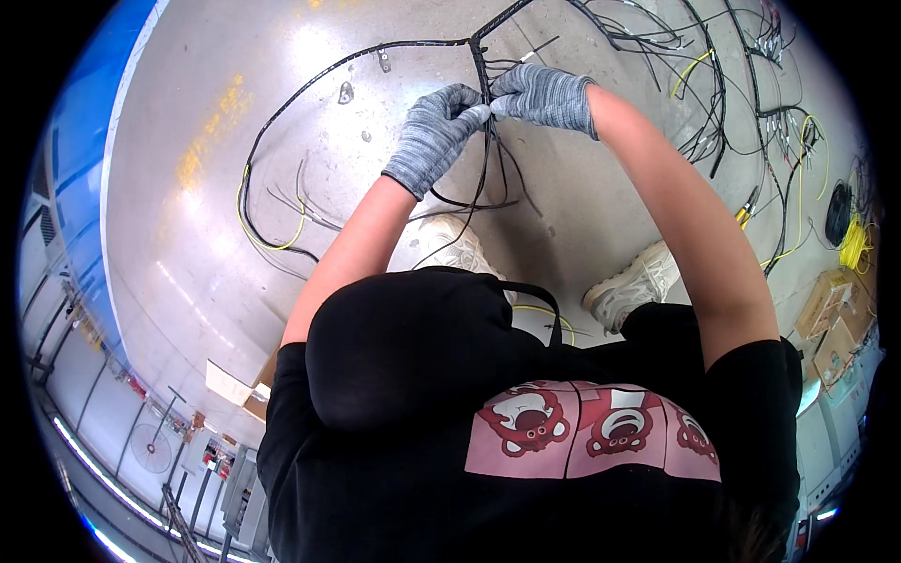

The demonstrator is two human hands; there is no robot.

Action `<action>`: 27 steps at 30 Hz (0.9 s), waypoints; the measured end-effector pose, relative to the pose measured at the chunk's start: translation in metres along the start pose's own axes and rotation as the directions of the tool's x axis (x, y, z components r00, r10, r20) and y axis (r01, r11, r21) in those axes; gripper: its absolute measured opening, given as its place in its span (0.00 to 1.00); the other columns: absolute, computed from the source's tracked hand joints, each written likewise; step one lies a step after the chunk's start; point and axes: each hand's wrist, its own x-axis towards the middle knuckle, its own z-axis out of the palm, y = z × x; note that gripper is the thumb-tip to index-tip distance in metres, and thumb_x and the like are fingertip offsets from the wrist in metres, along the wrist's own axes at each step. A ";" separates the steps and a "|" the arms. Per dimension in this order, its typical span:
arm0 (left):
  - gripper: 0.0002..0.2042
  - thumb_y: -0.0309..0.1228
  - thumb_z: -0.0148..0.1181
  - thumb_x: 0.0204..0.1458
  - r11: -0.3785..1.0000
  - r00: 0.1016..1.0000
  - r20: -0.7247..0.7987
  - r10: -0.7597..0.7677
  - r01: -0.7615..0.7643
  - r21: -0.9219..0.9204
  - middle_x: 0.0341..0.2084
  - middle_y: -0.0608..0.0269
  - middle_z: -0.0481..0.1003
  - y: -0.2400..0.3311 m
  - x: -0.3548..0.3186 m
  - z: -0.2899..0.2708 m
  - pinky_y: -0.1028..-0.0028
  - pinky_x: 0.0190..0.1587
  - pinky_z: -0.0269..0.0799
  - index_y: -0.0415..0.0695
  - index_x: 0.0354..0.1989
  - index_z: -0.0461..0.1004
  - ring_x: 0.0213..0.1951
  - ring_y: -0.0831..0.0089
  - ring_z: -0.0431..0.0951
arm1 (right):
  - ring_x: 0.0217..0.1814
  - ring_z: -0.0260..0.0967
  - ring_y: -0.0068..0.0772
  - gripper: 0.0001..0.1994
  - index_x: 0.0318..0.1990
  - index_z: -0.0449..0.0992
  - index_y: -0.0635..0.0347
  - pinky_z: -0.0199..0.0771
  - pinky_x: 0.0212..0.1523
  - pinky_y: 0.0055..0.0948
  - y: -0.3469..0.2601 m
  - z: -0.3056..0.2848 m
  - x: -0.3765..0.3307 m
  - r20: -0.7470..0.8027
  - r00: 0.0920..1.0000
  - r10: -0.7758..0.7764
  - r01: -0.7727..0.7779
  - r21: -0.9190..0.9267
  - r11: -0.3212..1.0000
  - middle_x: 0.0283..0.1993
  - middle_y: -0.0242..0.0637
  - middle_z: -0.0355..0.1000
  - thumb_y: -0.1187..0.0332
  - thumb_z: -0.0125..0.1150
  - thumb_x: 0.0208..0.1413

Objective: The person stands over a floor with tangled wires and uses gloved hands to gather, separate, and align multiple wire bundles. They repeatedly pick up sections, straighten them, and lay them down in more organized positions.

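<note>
A black cable harness (480, 64) runs along the grey floor, and one of its branches comes down between my two gloved hands. My left hand (434, 136), in a grey knit glove, pinches this branch from the left with thumb and fingers. From the other side my right hand (544, 97), gloved the same way, closes its fingertips on the branch at nearly the same spot. Several thin black wires (507, 164) fan out below the fingers toward my shoes. Exactly what the fingertips press on is hidden.
A long harness arm with a yellow-green wire (242, 208) curves away left. More branched harness (721, 94) lies at right, near yellow-handled pliers (747, 208), a black cable coil (838, 214), a yellow wire coil (856, 244) and a cardboard box (824, 302). My shoe (631, 286) stands close by.
</note>
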 end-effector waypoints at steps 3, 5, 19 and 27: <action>0.06 0.26 0.54 0.51 0.985 1.000 0.020 0.021 -0.024 0.169 0.26 0.63 0.75 0.000 0.001 -0.005 0.79 0.37 0.68 0.37 0.36 0.72 0.30 0.79 0.71 | 0.36 0.70 0.37 0.16 0.43 0.73 0.62 0.68 0.41 0.32 0.005 0.001 0.003 0.048 0.997 0.053 -0.055 0.044 0.998 0.34 0.42 0.74 0.62 0.54 0.50; 0.08 0.28 0.53 0.51 0.908 0.995 -0.005 0.105 -0.094 0.407 0.27 0.58 0.75 0.005 -0.003 -0.003 0.76 0.37 0.69 0.38 0.36 0.72 0.29 0.73 0.73 | 0.36 0.70 0.39 0.16 0.43 0.73 0.62 0.69 0.41 0.32 -0.009 -0.002 -0.001 0.170 0.956 0.241 -0.265 0.140 0.954 0.34 0.44 0.74 0.63 0.53 0.50; 0.16 0.39 0.49 0.55 0.977 0.996 0.055 -0.073 0.061 0.204 0.19 0.61 0.71 0.029 -0.027 0.006 0.75 0.28 0.66 0.36 0.33 0.72 0.21 0.78 0.67 | 0.24 0.66 0.32 0.11 0.33 0.74 0.63 0.66 0.25 0.28 0.020 0.017 0.022 0.013 1.000 0.028 -0.028 0.042 0.999 0.26 0.40 0.71 0.64 0.54 0.49; 0.15 0.40 0.43 0.56 0.737 0.932 0.362 0.015 -0.255 0.626 0.26 0.45 0.73 0.023 -0.032 0.045 0.57 0.34 0.67 0.39 0.40 0.68 0.31 0.48 0.73 | 0.16 0.55 0.13 0.06 0.30 0.74 0.56 0.47 0.11 0.15 0.011 0.005 0.012 0.261 0.948 0.184 -0.291 0.469 0.834 0.18 0.24 0.65 0.65 0.61 0.45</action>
